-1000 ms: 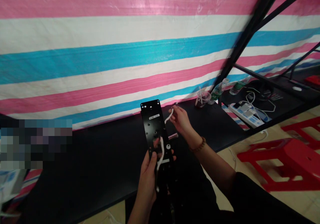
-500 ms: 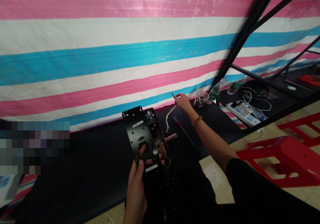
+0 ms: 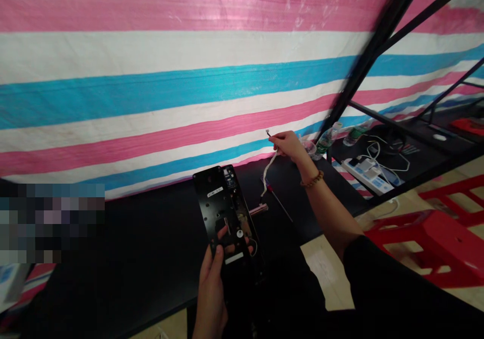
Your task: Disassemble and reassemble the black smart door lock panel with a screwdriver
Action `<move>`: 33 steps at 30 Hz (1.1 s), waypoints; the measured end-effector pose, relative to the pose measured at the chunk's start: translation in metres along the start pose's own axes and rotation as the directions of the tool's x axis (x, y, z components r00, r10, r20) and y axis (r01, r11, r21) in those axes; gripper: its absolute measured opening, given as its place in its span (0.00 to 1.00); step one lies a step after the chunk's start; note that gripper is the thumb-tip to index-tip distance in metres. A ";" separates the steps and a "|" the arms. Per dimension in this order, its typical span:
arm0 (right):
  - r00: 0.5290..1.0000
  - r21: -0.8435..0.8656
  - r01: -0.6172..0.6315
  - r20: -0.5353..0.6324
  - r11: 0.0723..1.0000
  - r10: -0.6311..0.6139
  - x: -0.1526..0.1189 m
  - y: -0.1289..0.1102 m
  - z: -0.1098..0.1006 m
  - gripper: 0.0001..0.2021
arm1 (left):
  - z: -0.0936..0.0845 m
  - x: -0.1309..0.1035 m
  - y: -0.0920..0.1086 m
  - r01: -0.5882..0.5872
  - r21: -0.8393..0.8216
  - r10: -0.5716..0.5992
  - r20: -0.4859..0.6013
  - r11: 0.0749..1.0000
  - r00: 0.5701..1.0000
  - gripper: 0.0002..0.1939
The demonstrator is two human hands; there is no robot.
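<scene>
1. Your left hand [image 3: 212, 278] was closed round the side of the black plate [image 3: 210, 213], thumb on top and fingertips showing through its cutout; the plate tilted above the desk [image 3: 132, 243], partly over the open black casing [image 3: 235, 191].
2. Your right hand [image 3: 289, 145] pinched the white cable [image 3: 268, 173] near its upper end — the connector [image 3: 267, 131] poked past your fingers — above the desk's far edge, and the cable hung down toward the pink piece [image 3: 258, 209].
3. The screwdriver [image 3: 279, 203] lay just beside that piece.
4. The plastic cup [image 3: 310, 148] and the bottle [image 3: 327, 139] stood by the desk's far right corner, the cup partly behind your right hand.
</scene>
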State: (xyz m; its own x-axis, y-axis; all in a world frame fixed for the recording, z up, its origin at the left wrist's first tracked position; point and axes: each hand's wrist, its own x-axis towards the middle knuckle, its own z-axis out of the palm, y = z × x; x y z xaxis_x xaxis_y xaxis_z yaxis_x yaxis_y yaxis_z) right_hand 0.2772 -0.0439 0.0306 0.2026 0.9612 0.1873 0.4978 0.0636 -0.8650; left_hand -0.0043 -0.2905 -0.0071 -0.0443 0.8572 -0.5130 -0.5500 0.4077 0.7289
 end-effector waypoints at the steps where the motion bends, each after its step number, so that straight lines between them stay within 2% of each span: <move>1: 0.997 -0.028 0.024 0.074 0.999 -0.022 -0.001 -0.006 -0.003 0.13 | 0.000 0.000 -0.001 0.011 -0.012 -0.011 0.005 1.000 1.000 0.36; 3: 0.981 -0.130 0.066 0.187 0.989 -0.041 -0.004 -0.013 -0.003 0.14 | 0.000 0.000 -0.001 0.029 -0.029 -0.028 0.013 0.999 1.000 0.37; 7: 0.976 -0.276 0.057 0.220 0.959 0.006 -0.009 -0.007 0.020 0.13 | 0.001 -0.002 -0.002 0.020 -0.012 -0.019 0.025 1.000 1.000 0.35; 12: 0.964 -0.257 -0.040 0.243 0.966 0.105 -0.028 0.024 0.059 0.15 | -0.001 0.000 -0.006 0.032 -0.002 -0.032 0.034 0.999 0.999 0.35; 16: 0.962 -0.200 -0.087 0.238 0.976 0.134 -0.054 0.033 0.065 0.13 | 0.003 0.002 -0.009 0.019 -0.002 -0.019 0.044 1.000 0.999 0.36; 19: 0.970 -0.135 -0.093 0.210 0.987 0.120 -0.096 0.023 0.059 0.12 | 0.009 0.005 -0.012 -0.005 0.014 0.004 0.040 1.000 0.999 0.37; 21: 0.954 -0.055 -0.082 0.283 0.995 0.094 -0.139 0.013 0.057 0.15 | 0.014 0.011 -0.016 -0.034 0.030 0.034 0.016 0.999 0.999 0.34; 23: 0.840 0.210 -0.067 0.539 0.976 -0.058 -0.187 0.004 0.060 0.16 | 0.019 0.019 -0.023 -0.100 0.068 0.102 -0.023 0.993 0.995 0.29; 24: 0.826 0.297 -0.062 0.551 0.953 -0.118 -0.209 0.001 0.063 0.15 | 0.022 0.023 -0.027 -0.142 0.103 0.146 -0.034 0.984 0.989 0.26; 26: 0.916 0.391 -0.115 0.397 0.913 -0.055 -0.244 -0.003 0.072 0.17 | 0.031 0.030 -0.036 -0.222 0.200 0.230 -0.022 0.954 0.973 0.23; 28: 0.966 0.417 -0.174 0.248 0.892 0.072 -0.263 -0.002 0.080 0.23 | 0.041 0.034 -0.047 -0.281 0.302 0.285 0.033 0.911 0.958 0.22; 30: 0.979 0.417 -0.196 0.138 0.887 0.151 -0.263 0.005 0.082 0.26 | 0.050 0.036 -0.055 -0.345 0.397 0.331 0.106 0.850 0.938 0.23; 33: 0.985 0.393 -0.171 0.068 0.903 0.157 -0.241 0.024 0.069 0.25 | 0.055 0.040 -0.057 -0.463 0.518 0.384 0.259 0.719 0.886 0.24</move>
State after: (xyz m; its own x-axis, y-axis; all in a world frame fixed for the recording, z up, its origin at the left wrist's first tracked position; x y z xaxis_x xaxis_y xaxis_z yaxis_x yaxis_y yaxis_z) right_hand 0.1824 -0.2553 -0.0676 0.2200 0.9754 0.0171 0.0833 -0.0014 -0.9965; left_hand 0.0713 -0.2620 -0.0447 -0.0342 0.9978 -0.0571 0.0576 0.0590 0.9966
